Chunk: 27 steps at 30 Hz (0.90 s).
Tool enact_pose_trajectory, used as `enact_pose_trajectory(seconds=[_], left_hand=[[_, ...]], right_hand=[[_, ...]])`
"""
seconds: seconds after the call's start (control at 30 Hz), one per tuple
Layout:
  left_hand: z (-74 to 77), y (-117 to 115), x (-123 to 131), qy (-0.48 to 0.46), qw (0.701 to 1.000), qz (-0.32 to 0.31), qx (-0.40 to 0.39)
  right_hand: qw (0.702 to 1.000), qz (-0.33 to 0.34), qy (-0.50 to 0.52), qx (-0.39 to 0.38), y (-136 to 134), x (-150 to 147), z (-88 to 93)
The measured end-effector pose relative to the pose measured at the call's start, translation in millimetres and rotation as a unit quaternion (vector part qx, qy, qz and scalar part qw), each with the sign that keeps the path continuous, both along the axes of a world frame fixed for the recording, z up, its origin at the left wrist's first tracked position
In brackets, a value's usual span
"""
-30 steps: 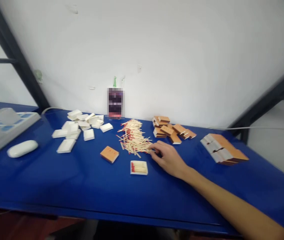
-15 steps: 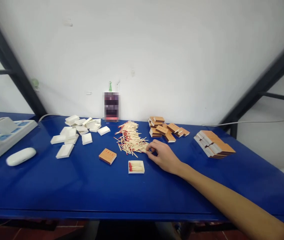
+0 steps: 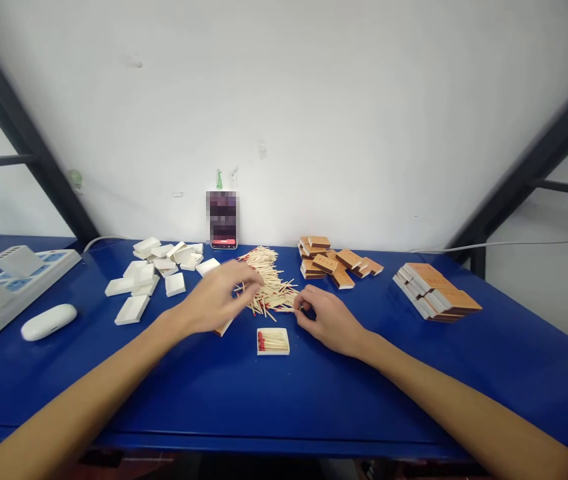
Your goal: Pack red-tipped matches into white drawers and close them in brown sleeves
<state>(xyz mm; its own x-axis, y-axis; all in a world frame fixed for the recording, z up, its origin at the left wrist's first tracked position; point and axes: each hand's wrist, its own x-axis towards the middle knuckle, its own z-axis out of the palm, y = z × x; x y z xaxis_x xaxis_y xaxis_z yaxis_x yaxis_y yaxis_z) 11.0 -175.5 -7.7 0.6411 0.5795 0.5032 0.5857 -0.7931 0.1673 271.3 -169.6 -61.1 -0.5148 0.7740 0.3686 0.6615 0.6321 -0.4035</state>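
Observation:
A loose pile of red-tipped matches (image 3: 269, 277) lies mid-table. My left hand (image 3: 221, 293) hovers at the pile's left side, thumb and fingers apart and holding nothing; it partly covers an orange matchbox (image 3: 224, 328). At the pile's lower right edge, my right hand (image 3: 329, 319) pinches the end of a match (image 3: 285, 309) between thumb and forefinger. In front of both hands sits a white matchbox tray (image 3: 273, 341) with a layer of matches in it, red heads to the left.
Several white trays (image 3: 131, 310) are heaped at the left. Orange matchbox sleeves (image 3: 348, 259) lie behind my right hand, with stacked matchboxes (image 3: 437, 292) farther right. A phone (image 3: 224, 220) leans on the wall. A white case (image 3: 49, 322) and a power strip (image 3: 39, 273) are far left.
My left hand has come into view from the lower left and reached over to the pile, covering much of the orange matchbox. My right hand stays at the pile's edge. The view has tilted slightly.

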Motion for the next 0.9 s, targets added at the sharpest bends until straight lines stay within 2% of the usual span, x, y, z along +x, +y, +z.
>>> enact_pose_trajectory(seconds=[0.17, 0.37, 0.6, 0.9], left_hand=[[-10.1, 12.3, 6.3, 0.099, 0.993, -0.02, -0.056], [-7.7, 5.9, -3.5, 0.074, 0.995, -0.026, -0.065], [-14.4, -11.4, 1.0, 0.114, 0.992, -0.02, -0.051], [-24.6, -1.6, 0.3, 0.096, 0.995, 0.024, -0.005]], right_hand=[[1.0, 0.0, -0.012, -0.012, -3.4, -0.3, 0.8], [1.0, 0.002, -0.009, -0.02, -3.7, 0.7, 0.5], [1.0, 0.009, -0.013, -0.011, -4.1, -0.1, 2.2], [0.998, 0.06, -0.007, -0.002, -10.5, -2.1, 5.2]])
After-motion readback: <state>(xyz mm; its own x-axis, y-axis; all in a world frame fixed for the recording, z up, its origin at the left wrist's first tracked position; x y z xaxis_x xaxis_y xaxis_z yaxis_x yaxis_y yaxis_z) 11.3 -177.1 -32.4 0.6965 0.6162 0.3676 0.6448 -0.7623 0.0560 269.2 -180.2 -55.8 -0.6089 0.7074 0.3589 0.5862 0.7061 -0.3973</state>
